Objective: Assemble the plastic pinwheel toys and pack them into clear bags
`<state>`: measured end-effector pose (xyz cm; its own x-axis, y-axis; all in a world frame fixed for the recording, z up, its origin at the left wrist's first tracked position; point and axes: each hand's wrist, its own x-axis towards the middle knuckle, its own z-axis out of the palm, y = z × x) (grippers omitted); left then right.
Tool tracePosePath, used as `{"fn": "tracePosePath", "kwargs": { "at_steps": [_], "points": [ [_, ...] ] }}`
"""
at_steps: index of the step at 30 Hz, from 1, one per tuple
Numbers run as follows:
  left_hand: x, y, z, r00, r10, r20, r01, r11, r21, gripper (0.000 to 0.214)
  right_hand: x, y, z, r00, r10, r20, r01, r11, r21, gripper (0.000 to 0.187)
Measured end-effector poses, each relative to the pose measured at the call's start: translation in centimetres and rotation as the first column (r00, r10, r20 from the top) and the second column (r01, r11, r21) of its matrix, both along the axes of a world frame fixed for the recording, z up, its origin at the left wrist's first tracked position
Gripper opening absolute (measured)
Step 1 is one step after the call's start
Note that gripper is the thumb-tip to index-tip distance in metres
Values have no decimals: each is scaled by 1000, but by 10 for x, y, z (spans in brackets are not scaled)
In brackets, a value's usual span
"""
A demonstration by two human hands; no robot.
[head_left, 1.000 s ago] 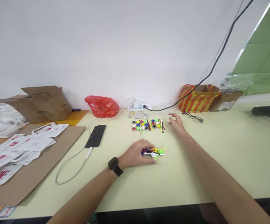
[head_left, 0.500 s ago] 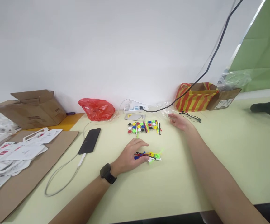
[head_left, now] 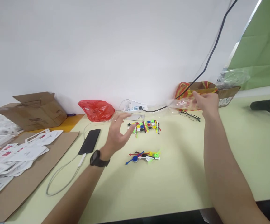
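Note:
My right hand [head_left: 207, 103] is raised in front of the striped bag, its fingers pinched on a clear plastic bag [head_left: 183, 103] that trails off to the left. My left hand [head_left: 116, 133], with a black watch on the wrist, hovers over the table with thumb and fingers apart and nothing between them. Below and right of it lies a small heap of coloured arrow spinners [head_left: 148, 158] in blue, red, black, yellow, white and green. Further back, round coloured discs [head_left: 150, 128] sit in groups with loose arrows laid beside them; my left fingertips partly cover the leftmost group.
Behind the discs stand a power strip [head_left: 135, 107] and a grey flat plate [head_left: 135, 117]. Glasses [head_left: 190, 116] lie under the striped bag [head_left: 180, 90]. On the left are a charging phone [head_left: 89, 142], a red plastic bag [head_left: 96, 110], a cardboard box [head_left: 41, 109] and white cards [head_left: 25, 152].
My left hand has lifted off the spinners and moved up and left, uncovering them. My right hand has taken hold of the clear plastic bag and raised it to the right.

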<state>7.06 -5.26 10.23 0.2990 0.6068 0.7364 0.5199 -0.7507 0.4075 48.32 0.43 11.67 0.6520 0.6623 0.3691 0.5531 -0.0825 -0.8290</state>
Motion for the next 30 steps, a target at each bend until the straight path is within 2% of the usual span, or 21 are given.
{"fn": "tracePosePath", "kwargs": {
  "at_steps": [1, 3, 5, 7, 9, 10, 11, 13, 15, 16, 18, 19, 21, 23, 24, 26, 30],
  "points": [
    [3, 3, 16, 1000, -3, 1, 3, 999, 36, 49, -9, -4, 12, 986, 98, -135, -91, 994, 58, 46],
    [11, 9, 43, 999, -36, -9, 37, 996, 77, 75, -33, -11, 32, 906, 345, -245, -319, 937, 139, 52],
    [20, 14, 60, 996, -88, -30, 89, 995, 49, 90, -60, -18, 44, 764, 594, -251, -581, 803, 131, 55],
    [28, 20, 62, 983, -176, -59, 174, 984, -30, 85, -82, -23, 48, 594, 754, -280, -766, 637, 90, 56],
    [33, 27, 52, 960, -279, -35, 272, 951, -148, 60, -98, -26, 46, 440, 854, -277, -876, 476, 75, 57],
    [34, 31, 45, 953, -304, 22, 301, 929, -217, 47, -103, -26, 43, 379, 888, -261, -912, 407, 59, 55],
    [34, 36, 38, 949, -305, 80, 315, 903, -293, 42, -108, -25, 40, 342, 910, -234, -932, 360, 37, 52],
    [32, 45, 27, 936, -289, 201, 348, 849, -398, 42, -118, -21, 33, 329, 927, -181, -944, 330, -26, 49],
    [27, 53, 22, 919, -262, 295, 377, 806, -457, 40, -130, -16, 25, 342, 925, -168, -939, 333, -82, 46],
    [24, 57, 21, 913, -245, 327, 383, 794, -473, 40, -137, -14, 21, 322, 927, -191, -946, 308, -98, 43],
    [16, 65, 21, 907, -205, 368, 375, 792, -483, 42, -148, -8, 14, 269, 929, -254, -963, 251, -102, 40],
    [11, 69, 22, 905, -181, 385, 364, 799, -479, 43, -152, -6, 11, 258, 926, -277, -966, 242, -90, 40],
    [-2, 75, 24, 901, -152, 405, 347, 812, -469, 44, -154, -2, 8, 278, 917, -287, -960, 271, -63, 41],
    [-17, 78, 30, 917, -181, 357, 350, 792, -500, 42, -150, -1, 8, 317, 915, -251, -948, 313, -56, 39],
    [-25, 78, 33, 930, -228, 288, 355, 762, -542, 40, -147, -2, 9, 324, 919, -227, -946, 317, -67, 38],
    [-37, 75, 42, 933, -317, 171, 352, 705, -616, 42, -142, -5, 13, 305, 934, -185, -950, 287, -121, 34],
    [-34, 63, 51, 932, -340, 122, 344, 734, -585, 56, -145, -14, 17, 237, 959, -153, -949, 194, -250, 24]
  ]
}}
